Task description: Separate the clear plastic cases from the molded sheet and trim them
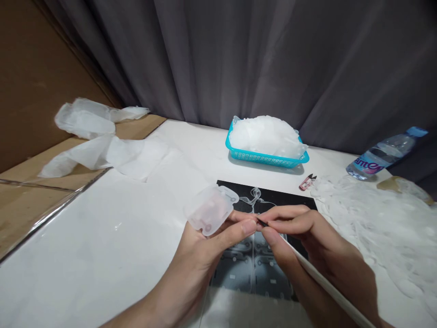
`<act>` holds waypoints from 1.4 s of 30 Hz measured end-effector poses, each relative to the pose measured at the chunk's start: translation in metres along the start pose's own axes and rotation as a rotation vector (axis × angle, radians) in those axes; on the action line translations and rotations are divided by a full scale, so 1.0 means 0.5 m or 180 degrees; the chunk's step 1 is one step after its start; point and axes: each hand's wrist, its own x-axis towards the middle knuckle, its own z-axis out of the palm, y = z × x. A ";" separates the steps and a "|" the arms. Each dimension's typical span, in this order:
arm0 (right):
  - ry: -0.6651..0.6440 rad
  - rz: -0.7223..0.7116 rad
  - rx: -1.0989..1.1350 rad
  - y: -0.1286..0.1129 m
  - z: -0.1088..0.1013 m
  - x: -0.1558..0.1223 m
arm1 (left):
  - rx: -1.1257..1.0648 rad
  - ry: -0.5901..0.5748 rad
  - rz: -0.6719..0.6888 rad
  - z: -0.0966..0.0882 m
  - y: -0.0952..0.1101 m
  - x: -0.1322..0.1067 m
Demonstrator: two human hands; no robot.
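Note:
My left hand (213, 248) is closed, with a translucent, soft-looking rounded piece (210, 209) held at its back and fingers. Its thumb and fingertips pinch close to my right fingertips. My right hand (314, 241) is closed around a slim white tool (317, 275) with a dark tip; the long white shaft runs down toward the lower right. The dark tip sits between the fingertips of both hands, and what it touches is too small to make out. Beneath both hands lies a black board (235, 273) with translucent moulded shapes on it.
A blue basket (266, 159) heaped with white translucent pieces stands at the back. Pink snips (307, 182) lie beside the board. A water bottle (384, 155) leans at right, behind a spread of clear scraps (375, 228). White film (102, 155) covers part of the cardboard (27, 209) at left.

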 end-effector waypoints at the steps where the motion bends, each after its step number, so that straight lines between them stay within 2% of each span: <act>1: 0.0009 0.0012 0.0000 0.000 0.001 0.000 | 0.0005 0.0007 0.0001 0.000 0.000 0.000; 42: 0.0084 -0.0053 0.0236 0.005 0.004 -0.002 | 0.0014 -0.0084 -0.0042 -0.003 0.005 -0.001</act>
